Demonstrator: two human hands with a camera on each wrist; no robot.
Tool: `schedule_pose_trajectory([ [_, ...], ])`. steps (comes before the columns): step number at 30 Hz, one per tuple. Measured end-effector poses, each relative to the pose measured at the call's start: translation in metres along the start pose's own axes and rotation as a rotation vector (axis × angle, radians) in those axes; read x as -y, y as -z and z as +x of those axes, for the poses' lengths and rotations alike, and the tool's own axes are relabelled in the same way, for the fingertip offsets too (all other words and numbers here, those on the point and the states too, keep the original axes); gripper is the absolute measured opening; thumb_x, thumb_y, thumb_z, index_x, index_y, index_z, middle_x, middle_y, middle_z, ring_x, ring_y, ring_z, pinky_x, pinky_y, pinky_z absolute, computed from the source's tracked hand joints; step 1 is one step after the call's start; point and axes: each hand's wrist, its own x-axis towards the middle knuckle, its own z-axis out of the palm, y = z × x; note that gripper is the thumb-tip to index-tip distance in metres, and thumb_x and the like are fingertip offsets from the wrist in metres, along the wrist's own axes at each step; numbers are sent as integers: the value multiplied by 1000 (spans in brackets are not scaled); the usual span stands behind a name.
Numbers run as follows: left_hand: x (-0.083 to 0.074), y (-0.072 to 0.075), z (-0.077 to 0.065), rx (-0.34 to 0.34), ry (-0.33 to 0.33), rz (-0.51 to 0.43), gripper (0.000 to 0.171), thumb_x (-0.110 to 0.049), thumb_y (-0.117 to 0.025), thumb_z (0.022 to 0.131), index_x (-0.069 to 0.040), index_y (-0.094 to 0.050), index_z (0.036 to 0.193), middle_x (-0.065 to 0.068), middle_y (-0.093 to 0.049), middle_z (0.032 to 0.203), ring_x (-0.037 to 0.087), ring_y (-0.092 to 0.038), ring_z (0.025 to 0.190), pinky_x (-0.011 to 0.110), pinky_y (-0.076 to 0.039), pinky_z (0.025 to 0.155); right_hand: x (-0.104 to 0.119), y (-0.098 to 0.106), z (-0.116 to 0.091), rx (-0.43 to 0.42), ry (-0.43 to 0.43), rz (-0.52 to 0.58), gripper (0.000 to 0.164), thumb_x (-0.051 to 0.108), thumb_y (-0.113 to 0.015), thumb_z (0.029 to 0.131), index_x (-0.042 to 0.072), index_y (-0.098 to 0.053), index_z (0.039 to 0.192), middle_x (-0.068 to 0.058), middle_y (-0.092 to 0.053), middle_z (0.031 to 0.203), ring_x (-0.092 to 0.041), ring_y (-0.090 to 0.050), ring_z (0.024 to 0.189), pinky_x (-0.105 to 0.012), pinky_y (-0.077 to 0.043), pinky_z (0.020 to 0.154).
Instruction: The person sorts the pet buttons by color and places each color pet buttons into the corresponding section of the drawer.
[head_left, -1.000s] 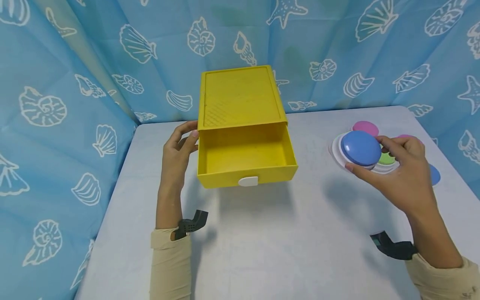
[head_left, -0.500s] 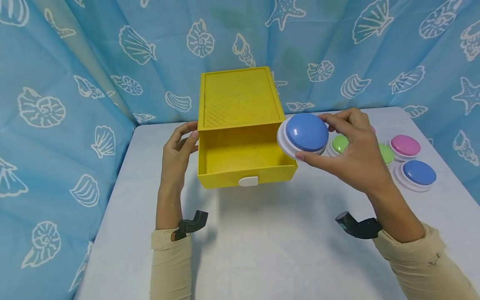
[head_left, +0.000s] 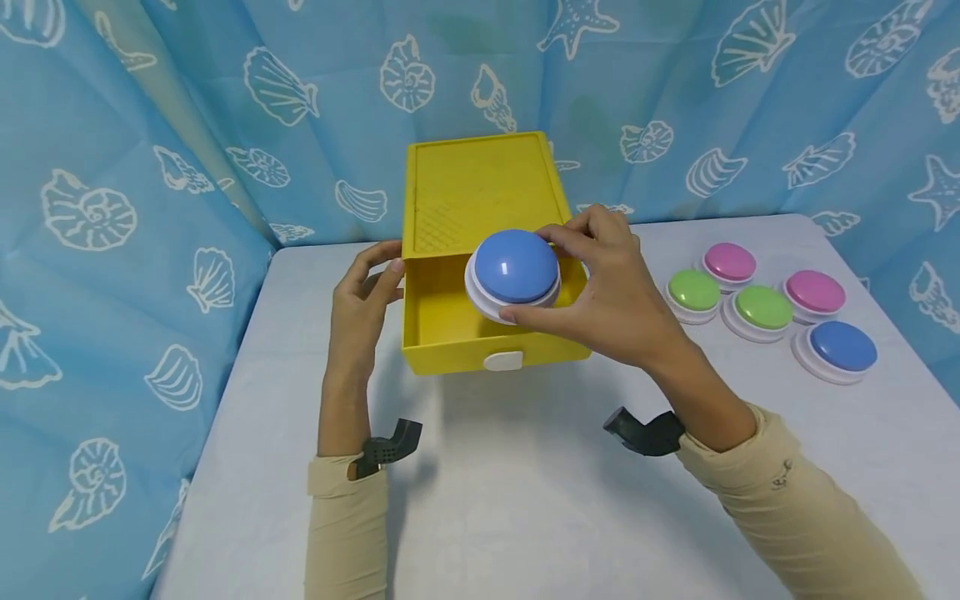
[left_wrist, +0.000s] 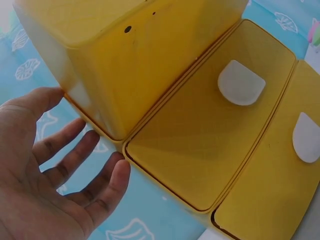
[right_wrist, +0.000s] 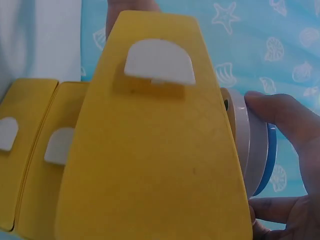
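A yellow drawer cabinet [head_left: 483,187] stands on the table with its top drawer [head_left: 441,317] pulled out. My right hand [head_left: 618,292] holds a blue dome push button [head_left: 516,267] with a white base, thumb at the front and fingers behind. In the head view the button overlaps the drawer's opening; from the right wrist, the button [right_wrist: 255,145] shows above the drawer's rim, its base tilted toward the drawer front [right_wrist: 155,150]. My left hand [head_left: 360,308] rests fingertips against the cabinet's left side, its fingers [left_wrist: 107,187] spread and loosely bent along the edge.
On the right of the table sit two green push buttons [head_left: 763,308], two pink ones [head_left: 816,292] and another blue one [head_left: 843,346]. Two shut drawers [left_wrist: 210,125] with white handles lie below the open one. A blue seashell curtain [head_left: 637,83] hangs behind.
My right hand has carried the blue push button leftward from the group on the right to over the open drawer. The left hand has stayed at the cabinet's side.
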Motion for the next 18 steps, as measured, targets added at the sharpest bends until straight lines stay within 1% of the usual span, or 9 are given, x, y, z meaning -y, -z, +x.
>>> schedule_pose_trajectory([
  [4, 1, 0, 1, 1, -1, 2, 44, -44, -66, 96, -19, -63, 132, 0, -57, 131, 21, -60, 116, 44, -51, 97, 8, -9, 7, 28, 14, 5, 73, 43, -94, 64, 4, -68, 120, -7, -48, 108, -24, -38, 114, -43, -38, 86],
  [8, 1, 0, 1, -5, -1, 9, 44, -43, -65, 96, -18, -63, 133, 1, -57, 132, 21, -60, 116, 40, -52, 95, 15, -16, 13, 48, 32, -1, 74, 44, -94, 63, 3, -68, 119, -7, -48, 105, -24, -39, 112, -43, -35, 85],
  [13, 1, 0, 0, -8, -5, 5, 44, -40, -65, 97, -16, -63, 134, 2, -57, 132, 23, -60, 117, 38, -52, 95, 16, -24, 18, 54, 90, -25, 74, 46, -94, 63, 2, -69, 118, -8, -49, 102, -21, -44, 105, -45, -25, 84],
  [18, 1, 0, 0, -3, -17, -2, 43, -40, -64, 97, -16, -62, 134, 2, -57, 132, 22, -61, 117, 38, -53, 96, 17, -30, 21, 60, 110, -50, 75, 47, -93, 63, 2, -69, 118, -8, -48, 102, -22, -45, 102, -46, -25, 85],
])
